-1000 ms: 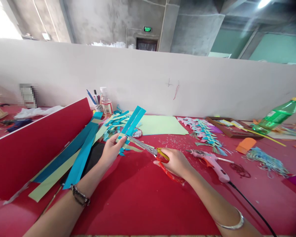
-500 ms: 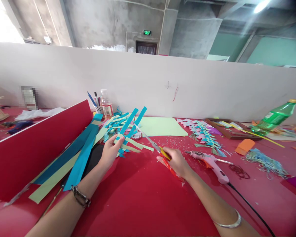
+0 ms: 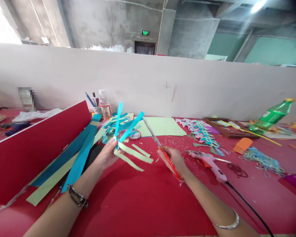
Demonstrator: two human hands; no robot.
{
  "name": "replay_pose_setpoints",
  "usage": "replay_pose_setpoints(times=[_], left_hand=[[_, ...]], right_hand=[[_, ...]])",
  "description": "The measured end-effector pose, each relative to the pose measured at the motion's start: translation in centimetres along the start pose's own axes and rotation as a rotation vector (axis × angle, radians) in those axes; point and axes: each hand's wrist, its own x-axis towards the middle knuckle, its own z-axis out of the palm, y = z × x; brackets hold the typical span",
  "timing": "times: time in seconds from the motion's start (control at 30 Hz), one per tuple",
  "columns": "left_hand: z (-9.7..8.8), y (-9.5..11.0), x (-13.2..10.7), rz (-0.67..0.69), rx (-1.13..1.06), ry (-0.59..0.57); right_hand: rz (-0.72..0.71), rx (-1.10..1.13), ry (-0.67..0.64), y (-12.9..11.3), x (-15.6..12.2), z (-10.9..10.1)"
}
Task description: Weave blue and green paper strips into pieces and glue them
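Note:
My left hand (image 3: 108, 154) is closed on a woven piece of blue and pale green paper strips (image 3: 128, 138), held up above the red table (image 3: 143, 200). The blue strips fan upward and the green ones stick out to the right. My right hand (image 3: 174, 158) grips red-and-yellow-handled scissors (image 3: 160, 146). Their blades point up and to the left, just right of the strips and apart from them.
Long blue and green strips (image 3: 71, 161) lie by a red board (image 3: 37, 148) on the left. A green sheet (image 3: 160, 126), a small bottle (image 3: 105, 106), a pen cup, a pink glue gun (image 3: 209, 161) with cord, finished woven pieces (image 3: 202, 133) and a green bottle (image 3: 271, 117) lie around.
My left hand has lifted and turned the woven piece so its blue strips spread upward. The scissors have drawn away from the strips and swung up to the right.

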Motion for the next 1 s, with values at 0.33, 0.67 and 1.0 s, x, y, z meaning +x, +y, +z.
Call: replay_pose_setpoints(times=[0.33, 0.67, 1.0], left_hand=[[-0.6, -0.4, -0.1, -0.138, 0.006, 0.009], [0.3, -0.6, -0.2, -0.175, 0.108, -0.151], [-1.5, 0.1, -0.7, -0.093, 0.155, -0.068]], right_hand=[[-0.035, -0.146, 0.063, -0.6, -0.2, 0.4], [0.033, 0.190, 0.116, 0.8, 0.5, 0.1], [0.066, 0.567, -0.342, -0.9, -0.4, -0.1]])
